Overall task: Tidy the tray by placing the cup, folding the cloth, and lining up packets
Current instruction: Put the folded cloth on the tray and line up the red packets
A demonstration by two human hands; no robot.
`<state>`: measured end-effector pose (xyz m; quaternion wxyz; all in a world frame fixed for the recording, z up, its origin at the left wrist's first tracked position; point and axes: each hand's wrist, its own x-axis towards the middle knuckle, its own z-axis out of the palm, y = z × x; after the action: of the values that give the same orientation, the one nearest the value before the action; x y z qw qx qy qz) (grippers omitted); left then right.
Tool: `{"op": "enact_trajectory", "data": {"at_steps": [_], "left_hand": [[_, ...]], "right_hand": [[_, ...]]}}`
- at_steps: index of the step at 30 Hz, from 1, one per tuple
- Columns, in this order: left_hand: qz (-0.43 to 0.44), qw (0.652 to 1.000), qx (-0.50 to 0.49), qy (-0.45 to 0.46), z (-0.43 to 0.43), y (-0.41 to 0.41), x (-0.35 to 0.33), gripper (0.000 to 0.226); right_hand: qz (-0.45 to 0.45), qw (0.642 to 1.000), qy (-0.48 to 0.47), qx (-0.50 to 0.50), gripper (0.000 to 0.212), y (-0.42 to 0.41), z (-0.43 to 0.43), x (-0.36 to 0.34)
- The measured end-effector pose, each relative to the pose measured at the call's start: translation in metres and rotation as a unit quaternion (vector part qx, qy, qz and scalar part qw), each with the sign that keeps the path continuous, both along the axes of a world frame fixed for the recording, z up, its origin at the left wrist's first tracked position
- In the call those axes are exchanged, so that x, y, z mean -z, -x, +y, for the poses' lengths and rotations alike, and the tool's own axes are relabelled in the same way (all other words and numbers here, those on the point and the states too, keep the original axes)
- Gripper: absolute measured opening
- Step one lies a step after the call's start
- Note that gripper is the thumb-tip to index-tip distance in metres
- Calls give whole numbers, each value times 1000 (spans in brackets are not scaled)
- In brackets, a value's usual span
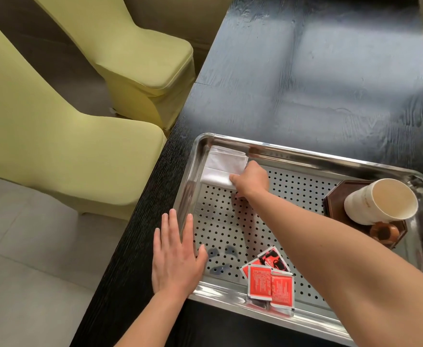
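Observation:
A steel tray [313, 156] with a perforated floor lies on the dark table. A folded white cloth [221, 166] sits in its far left corner, and my right hand [251, 179] holds the cloth's near right edge. My left hand [177, 256] rests flat and open on the tray's left rim. A white paper cup [378, 201] stands on a dark wooden coaster [335, 196] at the tray's right end. Three red packets [271, 281] lie overlapping at the tray's near edge, not in a line.
The black wooden table [318, 71] stretches away beyond the tray. Two yellow-green covered chairs [55, 136] stand to the left over a grey tiled floor. A small brown round object [384, 231] lies on the coaster in front of the cup.

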<state>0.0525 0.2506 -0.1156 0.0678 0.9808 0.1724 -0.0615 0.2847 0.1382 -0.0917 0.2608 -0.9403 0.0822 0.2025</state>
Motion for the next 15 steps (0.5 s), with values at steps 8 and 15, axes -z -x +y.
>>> {"op": "enact_trajectory", "data": {"at_steps": [8,15], "left_hand": [[6,1000,3,3,1,0,1,80],[4,1000,3,4,1,1,2,78]], "right_hand": [[-3,1000,-18,-21,37,-1,11,1],[-151,978,48,-136,54,2,-5,4]]}}
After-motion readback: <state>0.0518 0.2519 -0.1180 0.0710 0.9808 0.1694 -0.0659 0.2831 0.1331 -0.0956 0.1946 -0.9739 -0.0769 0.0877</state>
